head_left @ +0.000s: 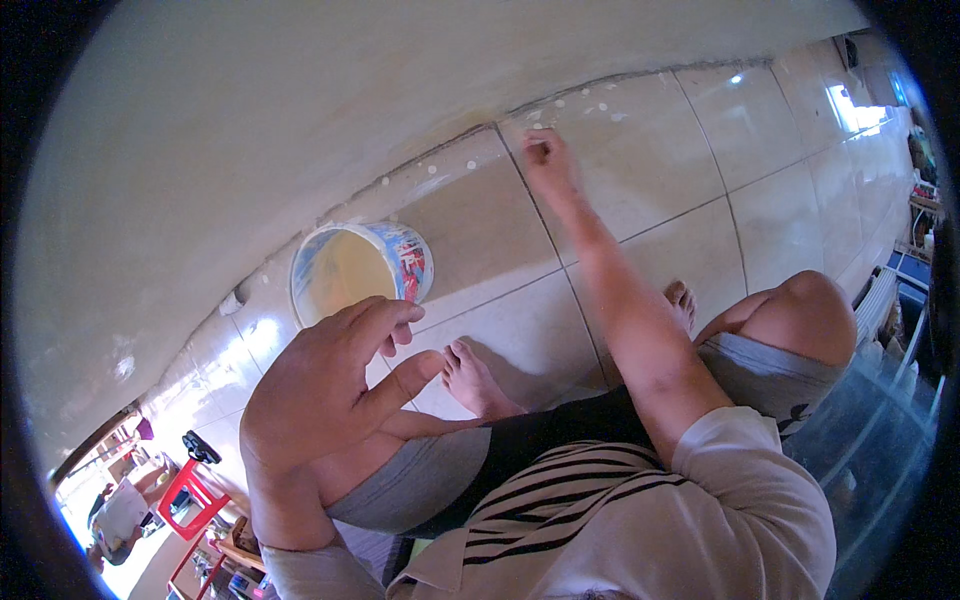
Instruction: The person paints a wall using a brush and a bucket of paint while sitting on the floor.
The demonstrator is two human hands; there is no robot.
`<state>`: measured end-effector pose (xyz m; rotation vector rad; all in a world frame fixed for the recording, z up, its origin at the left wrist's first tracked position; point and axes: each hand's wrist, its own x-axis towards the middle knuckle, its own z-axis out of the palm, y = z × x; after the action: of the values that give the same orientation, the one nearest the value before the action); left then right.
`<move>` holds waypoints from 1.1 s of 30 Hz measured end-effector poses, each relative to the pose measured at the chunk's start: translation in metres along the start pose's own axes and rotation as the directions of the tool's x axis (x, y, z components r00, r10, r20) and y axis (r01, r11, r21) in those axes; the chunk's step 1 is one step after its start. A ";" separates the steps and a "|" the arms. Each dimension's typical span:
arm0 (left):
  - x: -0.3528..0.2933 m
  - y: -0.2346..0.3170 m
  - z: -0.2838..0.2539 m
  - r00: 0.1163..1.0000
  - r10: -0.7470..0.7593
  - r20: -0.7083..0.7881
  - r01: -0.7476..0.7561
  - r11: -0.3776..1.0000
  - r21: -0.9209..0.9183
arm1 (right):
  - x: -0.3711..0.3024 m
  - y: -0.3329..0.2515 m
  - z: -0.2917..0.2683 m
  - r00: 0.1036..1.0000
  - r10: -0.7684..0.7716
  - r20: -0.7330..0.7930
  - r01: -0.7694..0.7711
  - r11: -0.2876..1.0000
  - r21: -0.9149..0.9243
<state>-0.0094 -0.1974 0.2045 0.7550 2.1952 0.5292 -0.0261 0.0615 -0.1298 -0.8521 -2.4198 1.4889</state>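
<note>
My left hand (335,385) is raised close to the camera, its fingers loosely bent and the thumb held apart. Nothing shows between them. Beyond it in the view stands a white plastic bucket (425,262) with blue and red print, its inside coated with pale cream paint (350,275). Part of the bucket's near rim is hidden behind this hand. My right arm stretches forward, and my right hand (548,165) is down by the tiled floor near the foot of the wall. Its fingers are curled closed; whatever they may hold is too small to tell.
A smooth pale wall (300,90) runs along the far side, meeting glossy beige tiles (640,150) dotted with white paint spots. My bare foot (475,382) rests near the bucket. A red plastic stool (190,500) stands at lower left, a glass-like blue surface (870,470) at right.
</note>
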 end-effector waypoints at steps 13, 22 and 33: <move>0.003 0.020 -0.005 0.990 -0.140 0.021 0.141 0.990 -0.009 | -0.047 -0.038 0.062 0.996 0.070 -0.046 -0.065 0.993 0.098; 0.014 0.008 -0.002 0.999 -0.016 0.031 0.017 0.999 -0.045 | -0.045 -0.051 0.056 0.941 -0.282 0.185 0.298 0.952 -0.067; 0.010 0.019 -0.003 0.988 -0.148 -0.038 0.146 0.988 -0.051 | 0.023 0.045 -0.052 0.909 0.022 -0.416 -0.015 1.000 0.019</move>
<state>-0.0111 -0.1772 0.2120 0.5557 2.2478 0.5255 -0.0057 0.1285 -0.1465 -1.0670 -2.0869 1.1790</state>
